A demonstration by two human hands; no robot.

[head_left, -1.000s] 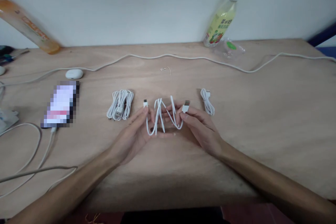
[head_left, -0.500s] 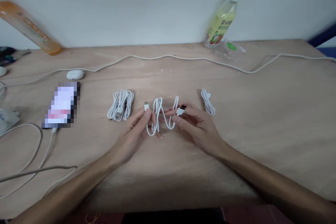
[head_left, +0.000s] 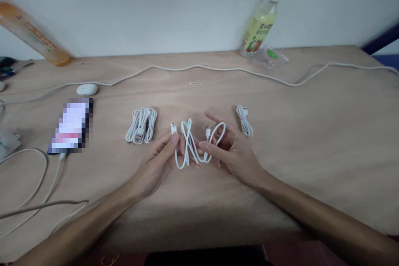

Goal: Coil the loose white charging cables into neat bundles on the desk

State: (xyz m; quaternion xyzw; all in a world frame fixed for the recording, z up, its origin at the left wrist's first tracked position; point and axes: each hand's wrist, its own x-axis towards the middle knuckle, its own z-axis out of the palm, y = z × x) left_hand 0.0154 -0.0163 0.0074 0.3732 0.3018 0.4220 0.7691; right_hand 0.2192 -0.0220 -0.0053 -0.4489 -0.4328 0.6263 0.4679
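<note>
Both my hands hold one loose white USB cable (head_left: 190, 145) just above a wooden table (head_left: 311, 133). My left hand (head_left: 158, 162) pinches it near the small plug end (head_left: 173, 127), which points up. My right hand (head_left: 232, 149) has a loop of the cable running over its fingers, with the larger plug (head_left: 208, 132) hanging inside the loop; the fingers are partly spread. A coiled white cable bundle (head_left: 141, 124) lies to the left of my hands. A smaller coiled cable (head_left: 244, 120) lies to the right.
A phone (head_left: 72, 125) with a plugged-in cord lies at the left, beside a white earbud case (head_left: 87, 89). A long white cord (head_left: 199, 68) runs across the back. A yellow drink bottle (head_left: 258, 25) and an orange bottle (head_left: 34, 35) stand by the wall.
My right hand has let go of its pinch on the large plug; the plug has swung down into a loop draped over the opening fingers. My left hand keeps its pinch.
</note>
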